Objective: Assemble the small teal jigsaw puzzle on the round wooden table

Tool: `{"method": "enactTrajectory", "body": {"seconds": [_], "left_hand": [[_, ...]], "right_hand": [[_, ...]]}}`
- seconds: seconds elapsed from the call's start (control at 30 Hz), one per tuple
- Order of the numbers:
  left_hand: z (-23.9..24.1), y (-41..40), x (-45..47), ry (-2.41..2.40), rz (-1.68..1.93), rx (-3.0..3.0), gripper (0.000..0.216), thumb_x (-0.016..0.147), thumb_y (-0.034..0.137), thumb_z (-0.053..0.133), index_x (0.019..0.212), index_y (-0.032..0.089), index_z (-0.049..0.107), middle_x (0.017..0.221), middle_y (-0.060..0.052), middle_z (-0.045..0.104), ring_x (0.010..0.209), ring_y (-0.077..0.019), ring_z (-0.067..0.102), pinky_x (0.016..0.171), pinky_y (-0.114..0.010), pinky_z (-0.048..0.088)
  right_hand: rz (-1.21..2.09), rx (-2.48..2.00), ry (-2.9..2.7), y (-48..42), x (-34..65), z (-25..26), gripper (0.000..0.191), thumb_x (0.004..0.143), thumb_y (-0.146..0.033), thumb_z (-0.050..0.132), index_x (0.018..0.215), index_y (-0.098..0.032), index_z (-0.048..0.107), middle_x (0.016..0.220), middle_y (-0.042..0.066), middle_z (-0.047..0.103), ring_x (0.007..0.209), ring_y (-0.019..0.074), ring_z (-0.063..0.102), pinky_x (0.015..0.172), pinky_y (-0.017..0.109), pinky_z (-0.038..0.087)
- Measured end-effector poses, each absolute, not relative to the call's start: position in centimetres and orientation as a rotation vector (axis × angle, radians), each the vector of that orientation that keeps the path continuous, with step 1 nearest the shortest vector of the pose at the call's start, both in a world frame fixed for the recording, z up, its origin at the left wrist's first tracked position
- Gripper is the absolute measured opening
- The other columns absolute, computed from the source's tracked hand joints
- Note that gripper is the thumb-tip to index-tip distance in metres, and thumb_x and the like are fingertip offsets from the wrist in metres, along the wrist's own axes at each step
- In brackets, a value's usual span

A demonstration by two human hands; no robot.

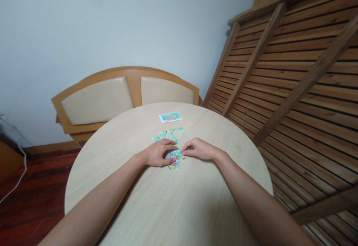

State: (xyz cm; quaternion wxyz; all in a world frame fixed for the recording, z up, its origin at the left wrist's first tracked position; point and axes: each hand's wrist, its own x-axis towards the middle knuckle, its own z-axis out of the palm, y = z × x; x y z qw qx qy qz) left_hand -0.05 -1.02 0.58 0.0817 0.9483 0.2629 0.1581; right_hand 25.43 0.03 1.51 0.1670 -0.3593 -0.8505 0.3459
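A partly joined jigsaw puzzle (173, 167) in turquoise, pink and yellow lies flat on the round table. My left hand (160, 153) rests over its left side, with fingers and thumb apart and touching it, hiding part of the picture. At the puzzle's right edge, my right hand (197, 149) has thumb and fingertips pinched on a small puzzle piece, mostly hidden by the fingers. Just below those fingertips shows a yellowish puzzle piece (183, 157). Beyond both hands, several loose turquoise puzzle pieces (165, 135) are scattered.
A picture card (170, 117) lies toward the far side of the round wooden table (156, 208). Behind the table stands a padded headboard (97, 100). A slatted wooden frame (293, 74) leans along the right. A white cable (24, 164) hangs at the left.
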Motion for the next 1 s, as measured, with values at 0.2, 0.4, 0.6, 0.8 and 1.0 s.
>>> {"method": "enactTrajectory", "body": {"seconds": [0.2,0.4,0.6,0.8,1.0], "left_hand": [[0.72,-1.10,0.07,0.795,0.478,2.819,0.048,0.089,0.044,0.061,0.127,0.016,0.062,0.132,-0.017,0.059,0.121,-0.0301,0.057,0.107,-0.044,0.043],[0.58,-1.00,0.05,0.793,0.468,2.824,0.049,0.087,0.042,0.064,0.129,0.017,0.061,0.133,-0.016,0.058,0.122,-0.0295,0.056,0.108,-0.043,0.042],[0.67,-1.03,0.13,0.788,0.482,2.826,0.048,0.088,0.043,0.062,0.127,0.016,0.062,0.132,-0.017,0.058,0.122,-0.0297,0.057,0.108,-0.043,0.042],[0.67,-1.08,0.09,0.792,0.493,2.817,0.048,0.089,0.045,0.061,0.127,0.017,0.063,0.132,-0.016,0.059,0.121,-0.0302,0.057,0.107,-0.044,0.043],[0.63,-1.06,0.12,0.795,0.501,2.812,0.047,0.088,0.045,0.062,0.126,0.017,0.063,0.133,-0.016,0.059,0.122,-0.0305,0.057,0.108,-0.045,0.043]], "right_hand": [[0.952,-1.045,-2.417,-0.16,25.13,1.29,0.021,0.079,-0.026,0.063,0.090,-0.017,0.079,0.081,0.003,0.076,0.073,0.0169,0.065,0.067,0.025,0.046],[0.949,-1.037,-2.424,-0.05,24.99,1.09,0.022,0.075,-0.020,0.063,0.091,-0.017,0.079,0.084,0.002,0.077,0.078,0.0169,0.067,0.071,0.024,0.047],[0.901,-1.054,-2.442,-0.04,24.90,1.04,0.021,0.075,-0.020,0.064,0.089,-0.017,0.079,0.087,0.003,0.077,0.078,0.0168,0.067,0.074,0.024,0.048],[0.907,-1.089,-2.421,-0.29,24.89,1.31,0.019,0.075,-0.020,0.064,0.088,-0.017,0.078,0.083,0.003,0.076,0.076,0.0168,0.066,0.070,0.024,0.047],[0.831,-1.109,-2.437,-0.32,24.87,1.22,0.015,0.075,-0.024,0.065,0.084,-0.017,0.076,0.079,0.002,0.074,0.072,0.0155,0.064,0.066,0.023,0.046]]}}
